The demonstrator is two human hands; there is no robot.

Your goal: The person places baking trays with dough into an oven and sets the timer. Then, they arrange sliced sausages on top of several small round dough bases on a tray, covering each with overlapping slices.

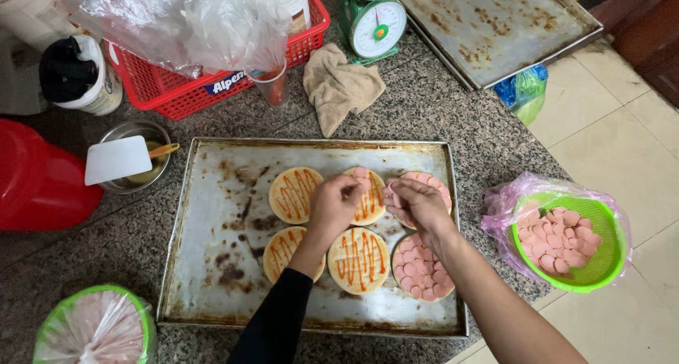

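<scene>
Six small round dough bases lie on a worn metal baking tray (212, 265). Several carry zigzag red and yellow sauce, such as the front middle base (358, 260). The front right base (422, 268) is covered with pink sausage slices. My left hand (334, 205) hovers over the back middle base (368, 194), fingers pinched on a pink slice. My right hand (419, 203) holds several sausage slices beside it, over the back right base (430, 183), which is partly covered with slices.
A green basket of sausage slices (566, 240) in a pink bag sits right of the tray. Behind are a red crate (170, 88), a cup of sauce (272, 84), a cloth (339, 84), a green scale (375, 24), a second tray (495, 24), a bowl with scraper (131, 159).
</scene>
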